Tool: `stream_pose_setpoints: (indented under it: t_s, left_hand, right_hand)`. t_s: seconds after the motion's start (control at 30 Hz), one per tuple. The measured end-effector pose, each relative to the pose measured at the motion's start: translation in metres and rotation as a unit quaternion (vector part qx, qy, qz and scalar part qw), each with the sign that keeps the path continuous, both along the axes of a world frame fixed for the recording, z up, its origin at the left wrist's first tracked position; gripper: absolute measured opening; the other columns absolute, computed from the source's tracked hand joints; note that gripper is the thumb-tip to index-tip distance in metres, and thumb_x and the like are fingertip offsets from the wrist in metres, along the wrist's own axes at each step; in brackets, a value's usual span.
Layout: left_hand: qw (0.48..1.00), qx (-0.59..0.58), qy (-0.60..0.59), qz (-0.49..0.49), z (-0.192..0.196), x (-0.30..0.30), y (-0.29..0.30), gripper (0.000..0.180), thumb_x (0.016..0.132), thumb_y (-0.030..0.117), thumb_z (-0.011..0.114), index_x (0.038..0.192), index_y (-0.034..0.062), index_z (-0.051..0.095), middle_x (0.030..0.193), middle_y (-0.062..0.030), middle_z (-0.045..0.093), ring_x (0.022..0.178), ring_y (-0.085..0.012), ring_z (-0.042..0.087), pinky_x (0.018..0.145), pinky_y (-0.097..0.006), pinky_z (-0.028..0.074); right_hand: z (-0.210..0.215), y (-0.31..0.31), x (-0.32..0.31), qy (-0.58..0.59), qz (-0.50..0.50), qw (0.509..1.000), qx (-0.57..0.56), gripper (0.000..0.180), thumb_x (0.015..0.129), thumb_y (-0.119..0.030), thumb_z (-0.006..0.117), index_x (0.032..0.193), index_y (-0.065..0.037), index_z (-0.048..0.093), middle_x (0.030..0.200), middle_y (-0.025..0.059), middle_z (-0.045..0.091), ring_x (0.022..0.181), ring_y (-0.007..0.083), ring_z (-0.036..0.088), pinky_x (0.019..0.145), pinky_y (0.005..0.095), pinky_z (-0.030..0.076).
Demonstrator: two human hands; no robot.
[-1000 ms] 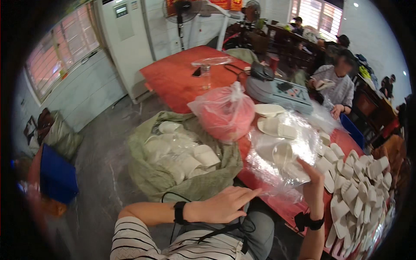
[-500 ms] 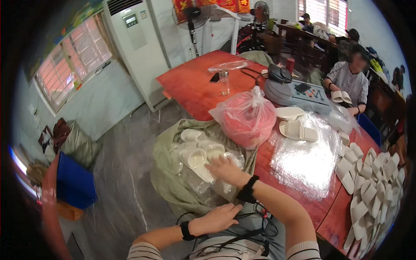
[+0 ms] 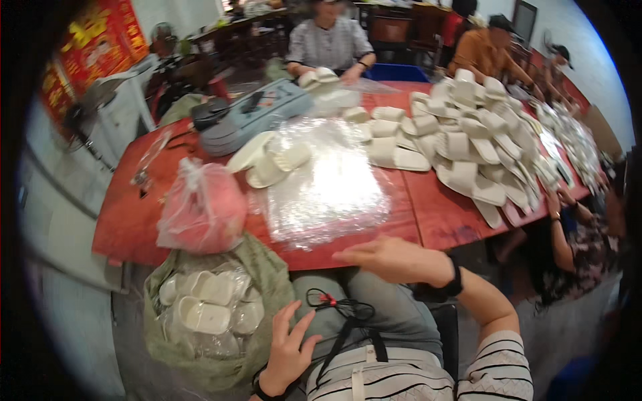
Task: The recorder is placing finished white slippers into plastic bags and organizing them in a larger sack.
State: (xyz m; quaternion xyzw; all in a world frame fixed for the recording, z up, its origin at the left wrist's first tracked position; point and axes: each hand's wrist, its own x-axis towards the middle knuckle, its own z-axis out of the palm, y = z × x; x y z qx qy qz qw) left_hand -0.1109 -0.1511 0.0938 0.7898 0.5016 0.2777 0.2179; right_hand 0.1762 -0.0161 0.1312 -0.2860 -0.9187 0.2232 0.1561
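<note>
Above my lap, my left hand is held with its fingers apart and nothing in it. The green sack stands beside it, with white slippers in clear wrapping inside. My right hand hovers at the table's near edge with its fingers stretched out, holding nothing. Just beyond it lies a stack of clear plastic bags, bright with glare. A pair of white slippers rests at the stack's left edge. To the right, many loose white slippers are heaped on the red table.
A tied plastic bag with pink contents stands at the table's left. Behind it are a grey case and a black bag. Across the table a person holds slippers; other people sit to the right. A black cord lies on my lap.
My view has swung right toward the table. My right hand has left the sack of wrapped slippers and moved over to the table edge. My left hand has spread its fingers.
</note>
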Motion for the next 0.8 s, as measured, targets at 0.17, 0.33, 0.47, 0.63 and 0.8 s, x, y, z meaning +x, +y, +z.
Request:
stream_pose_setpoints:
  t_s: [0.17,0.33,0.47,0.63,0.8]
  left_hand:
    - [0.994,-0.056,-0.052,-0.075,-0.003,0.017,0.015,0.039,0.079,0.003,0.075,0.117,0.0008,0.065,0.130,-0.0194,0.057,0.117,-0.0385,0.057,0.094,-0.042,0.050]
    - [0.991,-0.055,-0.066,-0.107,-0.004,0.036,0.020,0.038,0.078,0.000,0.074,0.116,0.0009,0.066,0.125,-0.0183,0.060,0.113,-0.0371,0.061,0.093,-0.041,0.051]
    - [0.993,-0.043,-0.053,-0.101,-0.006,0.043,0.015,0.040,0.078,-0.001,0.073,0.117,0.0006,0.065,0.123,-0.0179,0.061,0.110,-0.0368,0.060,0.092,-0.041,0.050]
    - [0.992,-0.063,-0.063,-0.087,-0.012,0.052,0.003,0.040,0.078,0.000,0.073,0.117,0.0012,0.065,0.124,-0.0171,0.061,0.112,-0.0370,0.059,0.094,-0.042,0.050]
    - [0.994,-0.058,-0.056,-0.079,-0.023,0.052,0.004,0.040,0.078,0.001,0.073,0.117,0.0024,0.066,0.124,-0.0168,0.061,0.113,-0.0369,0.059,0.096,-0.042,0.049]
  right_hand:
    - [0.094,-0.092,0.066,0.214,-0.265,0.928,0.153,0.049,0.081,-0.003,0.068,0.129,-0.011,0.062,0.113,0.0146,0.067,0.092,0.0362,0.066,0.074,0.0435,0.053]
    - [0.099,-0.153,0.044,0.547,-0.132,0.727,0.394,0.042,0.079,-0.008,0.078,0.114,-0.029,0.071,0.115,-0.0079,0.061,0.087,0.0175,0.057,0.068,0.0337,0.040]
    - [0.104,-0.165,0.039,0.541,-0.003,0.771,0.337,0.077,0.088,0.003,0.068,0.146,-0.043,0.046,0.149,-0.0175,0.040,0.119,0.0133,0.043,0.083,0.0430,0.034]
    - [0.099,-0.155,0.027,0.606,0.056,0.721,0.330,0.078,0.083,0.011,0.067,0.140,-0.040,0.054,0.141,-0.0237,0.047,0.116,0.0123,0.046,0.076,0.0426,0.032]
    - [0.093,-0.156,0.021,0.665,0.084,0.685,0.285,0.078,0.081,0.016,0.063,0.136,-0.039,0.058,0.132,-0.0198,0.053,0.109,0.0111,0.052,0.075,0.0412,0.032]
